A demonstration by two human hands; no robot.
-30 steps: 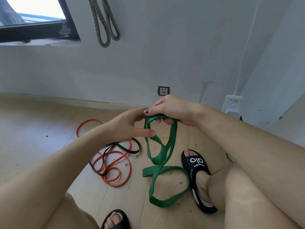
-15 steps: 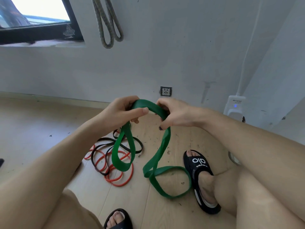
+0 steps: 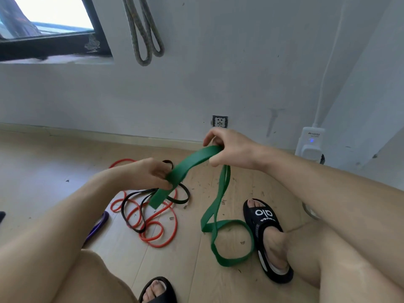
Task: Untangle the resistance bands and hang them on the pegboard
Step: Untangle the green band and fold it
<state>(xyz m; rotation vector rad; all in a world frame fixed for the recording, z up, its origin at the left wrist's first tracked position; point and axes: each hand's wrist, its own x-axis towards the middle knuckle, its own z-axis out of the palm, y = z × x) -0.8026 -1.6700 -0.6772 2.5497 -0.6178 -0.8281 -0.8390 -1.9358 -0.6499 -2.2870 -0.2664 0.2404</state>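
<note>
A wide green resistance band (image 3: 215, 206) stretches between both hands above the wooden floor. My left hand (image 3: 150, 174) pinches a folded end of it, and my right hand (image 3: 231, 149) grips it higher, near the wall. From the right hand the band drops down and loops on the floor beside my right foot. Under my left hand a thin red band (image 3: 159, 232) and a thin black band (image 3: 133, 213) lie tangled together. A purple band (image 3: 98, 226) peeks out from behind my left forearm. No pegboard is in view.
A grey-green rope loop (image 3: 144, 40) hangs on the white wall below the window (image 3: 48, 29). A wall socket (image 3: 219, 122) sits near the floor, and a white power adapter (image 3: 310, 143) at the right. My feet wear black sandals (image 3: 266, 237).
My hands have moved apart: the left went down and left with a folded end of the green band, the right went up and to the right. The band between them has pulled straighter.
</note>
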